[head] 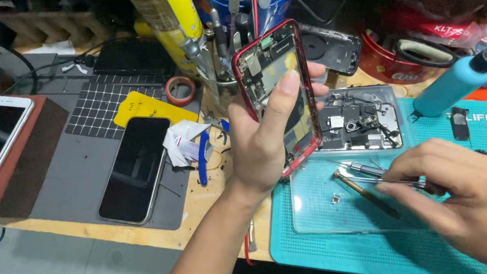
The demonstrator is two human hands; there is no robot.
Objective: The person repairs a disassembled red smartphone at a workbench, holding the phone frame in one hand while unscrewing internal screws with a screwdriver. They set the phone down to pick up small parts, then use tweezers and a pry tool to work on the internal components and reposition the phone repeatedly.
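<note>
Red-framed opened phone (277, 96) stands upright above the table's teal mat (365, 248), left hand (266, 133) grasping its edges, while right hand (468, 199) pinches tweezers (370, 177) over the clear tray (333, 207).

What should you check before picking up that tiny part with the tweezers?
1. Left hand grips the red phone firmly: ok, fingers wrap its frame.
2. Phone's open side faces the person: ok.
3. Right hand holds the tweezers: ok, though blurred.
4. Tweezer tips near the small part on the clear tray: ok, close but apart.
5. Parts box within reach behind the tray: ok.
6. Tweezer tips clean and straight: cannot tell.
</note>
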